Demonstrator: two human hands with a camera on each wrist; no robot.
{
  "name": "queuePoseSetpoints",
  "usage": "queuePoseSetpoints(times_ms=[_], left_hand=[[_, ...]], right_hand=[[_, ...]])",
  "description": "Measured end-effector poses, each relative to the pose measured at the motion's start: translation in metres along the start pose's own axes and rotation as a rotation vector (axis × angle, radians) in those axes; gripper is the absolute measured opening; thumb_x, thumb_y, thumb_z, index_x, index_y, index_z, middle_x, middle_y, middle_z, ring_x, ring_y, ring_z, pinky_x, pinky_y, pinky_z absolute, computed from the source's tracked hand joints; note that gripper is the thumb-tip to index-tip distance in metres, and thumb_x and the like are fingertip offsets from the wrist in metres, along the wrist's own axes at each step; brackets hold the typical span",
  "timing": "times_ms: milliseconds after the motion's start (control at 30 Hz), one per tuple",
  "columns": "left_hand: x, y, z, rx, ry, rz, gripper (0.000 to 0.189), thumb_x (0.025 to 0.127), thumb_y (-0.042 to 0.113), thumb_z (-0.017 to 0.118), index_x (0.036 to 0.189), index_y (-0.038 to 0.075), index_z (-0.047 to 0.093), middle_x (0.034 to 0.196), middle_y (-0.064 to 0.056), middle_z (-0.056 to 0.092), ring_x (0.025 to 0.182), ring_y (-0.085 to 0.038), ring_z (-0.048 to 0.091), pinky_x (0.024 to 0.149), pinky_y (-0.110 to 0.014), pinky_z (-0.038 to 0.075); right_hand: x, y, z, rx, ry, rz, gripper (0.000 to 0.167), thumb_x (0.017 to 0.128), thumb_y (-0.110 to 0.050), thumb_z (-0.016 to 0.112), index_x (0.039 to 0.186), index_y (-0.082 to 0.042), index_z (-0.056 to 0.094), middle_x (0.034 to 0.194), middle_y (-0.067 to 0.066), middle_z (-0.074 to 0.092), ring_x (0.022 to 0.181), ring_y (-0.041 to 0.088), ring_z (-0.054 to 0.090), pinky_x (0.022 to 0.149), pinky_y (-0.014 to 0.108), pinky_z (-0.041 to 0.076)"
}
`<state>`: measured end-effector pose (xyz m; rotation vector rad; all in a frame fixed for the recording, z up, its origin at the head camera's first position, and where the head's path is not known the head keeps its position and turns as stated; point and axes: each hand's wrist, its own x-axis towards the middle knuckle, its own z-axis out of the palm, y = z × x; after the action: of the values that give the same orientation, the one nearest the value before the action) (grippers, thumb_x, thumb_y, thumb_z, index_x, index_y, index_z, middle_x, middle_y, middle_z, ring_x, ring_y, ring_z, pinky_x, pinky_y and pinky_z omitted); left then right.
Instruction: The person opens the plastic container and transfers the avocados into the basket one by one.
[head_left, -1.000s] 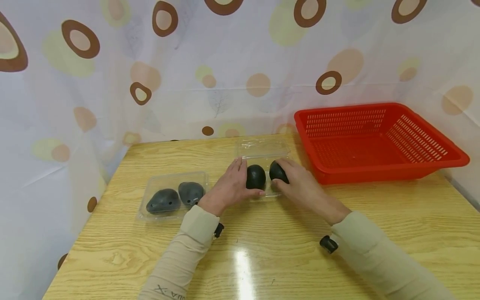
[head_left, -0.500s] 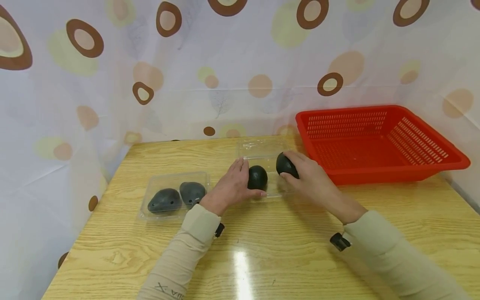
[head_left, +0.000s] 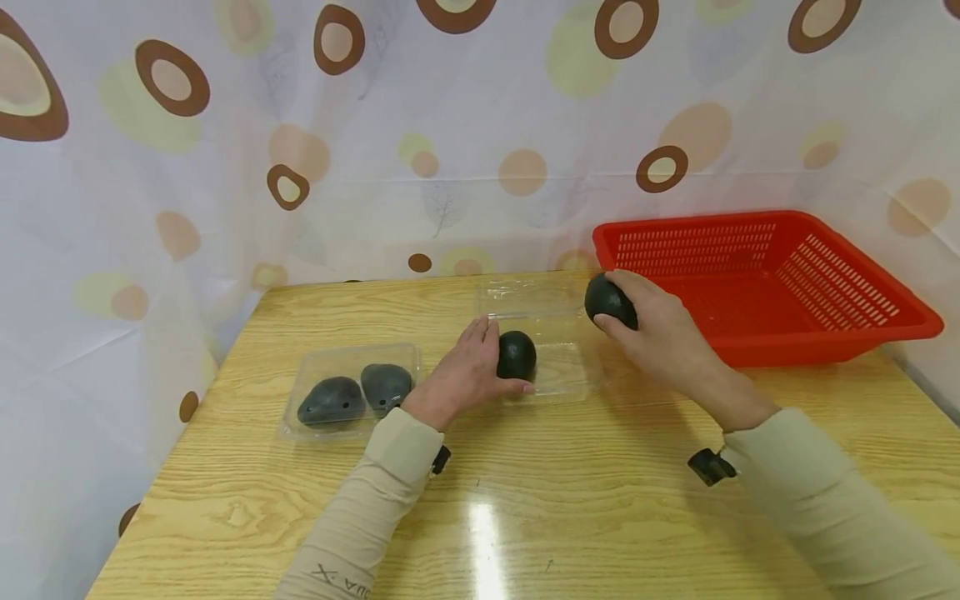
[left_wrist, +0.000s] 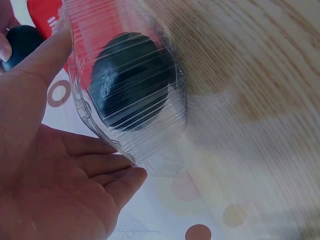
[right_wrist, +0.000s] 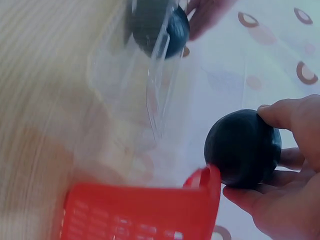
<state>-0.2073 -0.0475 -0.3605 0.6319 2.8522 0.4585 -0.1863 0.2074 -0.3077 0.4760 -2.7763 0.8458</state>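
Note:
A dark, smooth egg-shaped object is pinched between the thumb and fingers of my right hand. In the head view it is beside the red basket's left rim; the right wrist view shows it whole, above the table. A second dark egg-shaped object sits at the left end of an open clear plastic box. My left hand grips that end of the box, thumb at the near rim and fingers at the far one. Through the ribbed plastic wall, the left wrist view shows the object.
A red slotted basket stands at the back right. To the left is another clear plastic box containing two grey, pear-shaped objects with small holes. A patterned curtain hangs behind the wooden table.
My right hand has lifted its egg-shaped object out of the middle box, moving it up and right toward the basket. My left hand has stayed on the box.

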Motion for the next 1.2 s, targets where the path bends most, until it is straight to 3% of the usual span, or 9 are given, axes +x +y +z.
queuePoseSetpoints(times_ms=[200, 467, 967, 1200], left_hand=[[0.0, -0.001, 0.0, 0.004, 0.002, 0.004, 0.111, 0.085, 0.064, 0.066, 0.158, -0.002, 0.013, 0.166, -0.019, 0.011, 0.155, -0.029, 0.011, 0.124, -0.041, 0.022], [0.0, 0.0, -0.001, 0.013, -0.003, 0.005, 0.111, 0.085, 0.064, 0.065, 0.158, -0.002, 0.014, 0.166, -0.019, 0.012, 0.155, -0.029, 0.011, 0.124, -0.04, 0.022], [0.0, 0.001, -0.001, 0.021, 0.001, 0.018, 0.11, 0.085, 0.063, 0.066, 0.157, -0.003, 0.015, 0.165, -0.021, 0.013, 0.155, -0.03, 0.013, 0.124, -0.041, 0.024], [0.0, 0.0, -0.001, 0.015, -0.014, 0.003, 0.111, 0.085, 0.064, 0.065, 0.158, -0.002, 0.012, 0.166, -0.02, 0.01, 0.155, -0.03, 0.011, 0.124, -0.041, 0.023]], right_hand=[[0.001, 0.009, -0.013, -0.012, 0.049, 0.008, 0.054, 0.095, -0.015, 0.066, 0.141, 0.002, 0.044, 0.138, 0.025, 0.052, 0.119, 0.044, 0.052, 0.101, 0.065, 0.044], [-0.001, 0.024, -0.023, -0.036, 0.044, 0.087, 0.053, 0.096, -0.015, 0.063, 0.142, 0.002, 0.042, 0.14, 0.026, 0.049, 0.122, 0.045, 0.049, 0.102, 0.068, 0.041], [0.0, 0.056, -0.024, -0.103, 0.0, 0.168, 0.054, 0.095, -0.017, 0.062, 0.14, 0.006, 0.042, 0.135, 0.031, 0.05, 0.118, 0.047, 0.048, 0.101, 0.068, 0.04], [0.007, 0.064, -0.024, -0.143, -0.08, 0.178, 0.052, 0.096, -0.019, 0.062, 0.142, 0.001, 0.046, 0.137, 0.029, 0.05, 0.117, 0.046, 0.048, 0.1, 0.067, 0.042]])
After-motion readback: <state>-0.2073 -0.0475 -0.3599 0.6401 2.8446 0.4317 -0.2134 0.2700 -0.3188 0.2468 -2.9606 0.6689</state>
